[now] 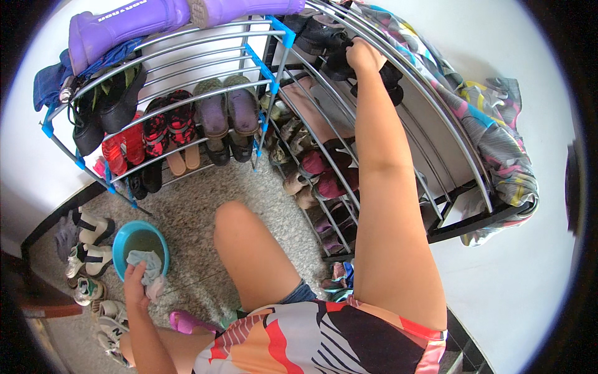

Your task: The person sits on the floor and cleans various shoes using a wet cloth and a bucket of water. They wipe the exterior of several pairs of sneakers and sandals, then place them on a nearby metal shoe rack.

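My left hand (136, 285) grips a wet-looking pale blue cloth (146, 264) at the near rim of a turquoise basin (117, 252). Murky water (145, 240) stands in the basin, and a pinkish end of the cloth hangs outside the rim. Far to the right, my right arm reaches to the upper part of a metal shoe rack (327, 114). There my right hand (366, 55) has its fingers closed on a black shoe (338, 64). More black shoes (322, 35) sit just beyond it, and another dark pair (391, 84) lies partly behind my wrist.
A second rack with blue joints (286, 32) holds several slippers and shoes, with purple boots (126, 35) on top. Patterned fabric (495, 135) drapes over the right rack's top. White boots (96, 229) and sneakers (89, 290) line the floor at left. Maroon shoes (329, 184) fill a lower shelf.
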`<move>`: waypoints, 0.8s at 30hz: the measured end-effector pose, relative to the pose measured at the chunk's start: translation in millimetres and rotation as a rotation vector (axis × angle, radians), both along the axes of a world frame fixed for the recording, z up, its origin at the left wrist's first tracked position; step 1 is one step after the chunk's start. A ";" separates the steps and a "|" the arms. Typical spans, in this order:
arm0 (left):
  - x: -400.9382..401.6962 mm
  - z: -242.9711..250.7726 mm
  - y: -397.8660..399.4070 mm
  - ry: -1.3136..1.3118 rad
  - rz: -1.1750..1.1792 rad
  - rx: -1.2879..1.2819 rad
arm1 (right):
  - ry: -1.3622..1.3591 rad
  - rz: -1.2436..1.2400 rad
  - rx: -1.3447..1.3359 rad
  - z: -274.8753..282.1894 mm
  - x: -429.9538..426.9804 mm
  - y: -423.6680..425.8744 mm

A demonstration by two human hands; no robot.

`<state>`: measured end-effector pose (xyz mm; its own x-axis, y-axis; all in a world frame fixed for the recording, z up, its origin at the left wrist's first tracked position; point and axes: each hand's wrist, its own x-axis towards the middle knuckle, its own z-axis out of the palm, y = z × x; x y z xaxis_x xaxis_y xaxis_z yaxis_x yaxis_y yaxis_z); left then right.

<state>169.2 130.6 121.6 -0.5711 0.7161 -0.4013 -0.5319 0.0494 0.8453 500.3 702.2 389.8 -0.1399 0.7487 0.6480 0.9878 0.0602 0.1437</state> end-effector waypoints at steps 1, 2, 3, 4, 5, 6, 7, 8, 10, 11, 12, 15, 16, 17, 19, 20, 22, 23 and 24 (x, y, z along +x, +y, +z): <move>0.9 2.2 0.3 0.001 0.002 -0.003 | 0.045 0.016 0.106 0.5 -1.2 -0.7; 2.2 5.1 0.9 -0.005 -0.003 0.011 | 0.115 0.046 0.043 2.5 0.7 -2.6; 3.8 8.2 1.9 -0.014 -0.008 0.026 | 0.113 0.048 0.042 6.5 -1.7 -7.6; 3.5 9.1 1.4 -0.016 -0.007 0.025 | 0.103 0.080 -0.053 9.4 -4.0 -11.0; 3.1 9.6 1.0 -0.007 0.004 -0.015 | 0.093 0.112 -0.148 9.5 -6.0 -13.4; 3.0 9.5 1.9 0.002 0.011 -0.052 | 0.083 0.123 -0.190 8.1 -7.0 -15.8; 3.1 8.2 3.6 0.000 0.007 -0.050 | 0.087 0.115 -0.183 2.7 -6.8 -11.4; 3.4 5.6 5.8 0.002 -0.006 -0.025 | 0.089 0.107 -0.188 3.5 -5.5 -10.5; -0.1 0.3 3.7 0.010 -0.013 -0.006 | 0.095 0.107 -0.200 5.9 -11.1 -18.5; -3.4 -4.2 1.6 0.008 -0.014 -0.017 | 0.097 0.100 -0.232 8.8 -12.3 -24.4; -3.8 -3.8 1.6 0.006 -0.013 -0.026 | 0.098 0.095 -0.262 10.1 -13.5 -29.8; -1.3 0.5 2.4 0.020 -0.004 -0.017 | 0.018 0.036 -0.039 6.3 1.9 -36.6; 0.9 2.9 2.7 0.015 0.001 -0.019 | 0.001 0.030 -0.008 4.4 6.5 -48.3; 3.0 5.9 3.2 0.015 0.028 -0.015 | 0.014 0.012 -0.066 7.3 11.0 -58.8; 4.1 4.4 2.1 0.013 0.045 -0.013 | 0.067 -0.070 -0.085 8.5 25.1 -74.2; 1.4 1.1 0.0 0.020 0.030 -0.025 | 0.093 -0.072 -0.051 2.9 34.9 -71.1; -1.5 -3.9 -0.7 0.024 0.011 -0.032 | 0.165 -0.105 -0.074 -2.8 55.0 -65.8; -2.4 -5.5 -1.4 0.025 0.006 -0.036 | 0.164 -0.104 -0.073 -6.7 61.8 -63.0; -0.9 -4.2 -0.1 0.024 0.001 -0.038 | 0.204 -0.096 -0.104 -10.0 66.5 -62.1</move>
